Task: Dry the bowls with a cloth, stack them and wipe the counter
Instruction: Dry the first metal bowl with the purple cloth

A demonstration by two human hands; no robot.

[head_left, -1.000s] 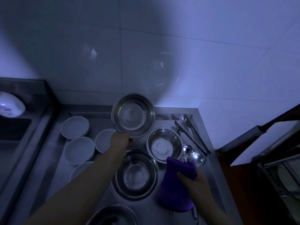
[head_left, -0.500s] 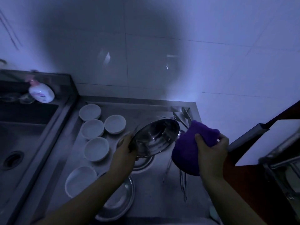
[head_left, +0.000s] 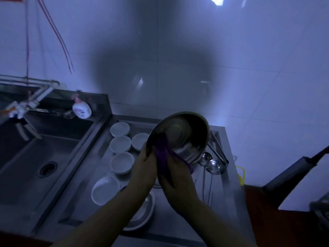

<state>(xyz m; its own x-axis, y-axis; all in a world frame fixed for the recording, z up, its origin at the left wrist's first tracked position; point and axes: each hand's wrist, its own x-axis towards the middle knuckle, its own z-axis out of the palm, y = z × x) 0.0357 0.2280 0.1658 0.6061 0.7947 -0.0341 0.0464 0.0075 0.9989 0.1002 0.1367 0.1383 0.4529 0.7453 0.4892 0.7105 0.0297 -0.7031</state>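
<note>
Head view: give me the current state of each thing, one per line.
Steel bowl: lifted, tilted, being wiped.
Purple cloth: pressed against the bowl's rim.
Left hand: grips the bowl's rim.
Right hand: holds the cloth.
White bowls: unstacked on counter.

A deep steel sink (head_left: 41, 154) is sitting at the left, its round drain (head_left: 47, 168) showing dark in the basin floor. A tap (head_left: 26, 106) is reaching out over its far edge, and a white pump bottle (head_left: 81, 109) is leaning on the ledge behind the basin. Red cords (head_left: 58, 35) are hanging down the tiled wall (head_left: 231, 68) at the upper left. Two ladles (head_left: 212, 165) are lying side by side (their cups shining) near the right edge, with tongs (head_left: 218, 148) lying just beyond them. A yellow strip (head_left: 241, 173) is hanging off the right side, and a dark wooden surface (head_left: 277, 220) is filling the lower right.
</note>
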